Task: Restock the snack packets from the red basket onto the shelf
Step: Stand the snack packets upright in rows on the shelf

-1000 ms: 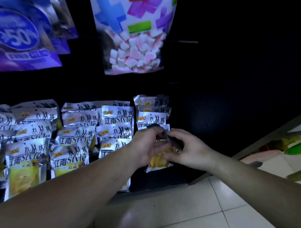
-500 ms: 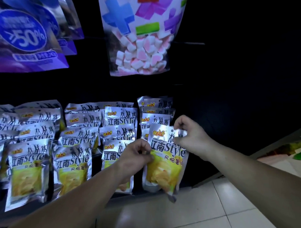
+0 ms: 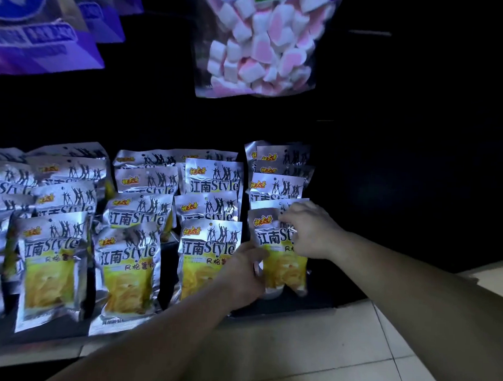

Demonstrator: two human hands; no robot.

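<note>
Head view: the silver foil snack packet with yellow crisps pictured (image 3: 282,262) sits at the front of the dark shelf (image 3: 300,307). The left hand (image 3: 241,272) has its fingers curled round the lower left edge, and the right hand (image 3: 311,232) pinches the top right corner. To finish well, I judge, seat its base, lean its top on the row of matching packets (image 3: 277,188) just beyond the right fingers, then release gently.

Floor (image 3: 310,343): pale glossy tiles, thin dark grout lines, lower right.
Back wall (image 3: 417,139): black, unlit, detail lost.
Hanging above: clear marshmallow bag (image 3: 258,48), pink and white; purple packs (image 3: 44,49), upper left.
Light: dim, bluish.
</note>
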